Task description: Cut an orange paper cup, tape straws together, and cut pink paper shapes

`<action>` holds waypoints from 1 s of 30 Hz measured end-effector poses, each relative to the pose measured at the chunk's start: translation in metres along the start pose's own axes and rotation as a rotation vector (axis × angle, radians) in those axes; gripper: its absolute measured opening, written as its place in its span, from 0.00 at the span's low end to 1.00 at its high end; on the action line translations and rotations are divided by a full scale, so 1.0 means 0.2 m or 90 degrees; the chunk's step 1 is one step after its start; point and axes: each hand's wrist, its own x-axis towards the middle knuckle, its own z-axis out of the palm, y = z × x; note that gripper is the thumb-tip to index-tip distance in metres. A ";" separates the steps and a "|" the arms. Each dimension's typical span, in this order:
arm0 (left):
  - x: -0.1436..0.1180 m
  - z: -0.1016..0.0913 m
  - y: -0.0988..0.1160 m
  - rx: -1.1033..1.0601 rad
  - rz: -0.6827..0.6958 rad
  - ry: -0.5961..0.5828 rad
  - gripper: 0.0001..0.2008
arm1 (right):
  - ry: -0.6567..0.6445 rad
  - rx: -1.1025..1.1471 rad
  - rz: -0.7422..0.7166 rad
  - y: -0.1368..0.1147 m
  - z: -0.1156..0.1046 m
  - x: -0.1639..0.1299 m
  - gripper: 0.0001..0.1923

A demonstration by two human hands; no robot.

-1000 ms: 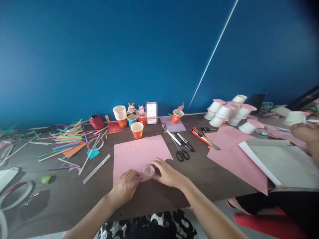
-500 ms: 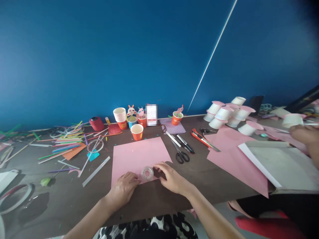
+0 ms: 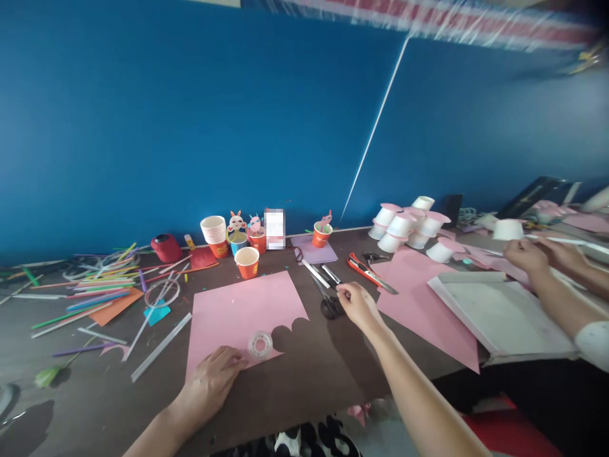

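A pink sheet of paper (image 3: 238, 304) lies in front of me, with curved bites cut from its lower right edge. My left hand (image 3: 216, 374) rests on the sheet's lower left part, fingers stretched out and lying flat. Just right of those fingertips, a clear disc like a tape roll (image 3: 260, 344) lies on the paper. Over to the right, my right hand (image 3: 359, 308) has its fingers closed at the lower end of a pen (image 3: 332, 274), partly hiding it. Black-handled scissors (image 3: 328, 308) lie beside that hand, partly covered.
Paper cups, one an orange cup (image 3: 247, 263), stand along the blue wall. Coloured straws (image 3: 109, 289) are heaped at left. A red cutter (image 3: 364, 270), more pink paper (image 3: 423, 304), stacked white cups (image 3: 399, 228) and a box lid (image 3: 504, 311) are at right, near another person's hands (image 3: 528, 254).
My right hand has left the disc and paper edge and moved right to the pens and scissors. My left hand stays on the paper. The view has shifted right.
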 end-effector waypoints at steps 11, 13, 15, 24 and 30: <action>-0.01 -0.01 -0.02 -0.021 -0.006 0.009 0.16 | -0.073 -0.020 0.084 0.00 0.05 0.15 0.07; -0.02 -0.01 -0.03 -0.040 -0.003 0.012 0.16 | -0.094 -0.007 0.118 -0.02 0.05 0.18 0.05; -0.02 -0.01 -0.03 -0.061 -0.003 0.030 0.14 | -0.119 0.022 0.155 -0.04 0.03 0.22 0.02; 0.02 -0.07 0.10 -0.253 -0.164 0.116 0.12 | -0.291 0.354 0.152 -0.31 -0.08 0.02 0.12; 0.16 -0.13 0.37 -0.432 -0.239 0.002 0.17 | -0.458 0.629 -0.010 -0.71 -0.09 -0.40 0.05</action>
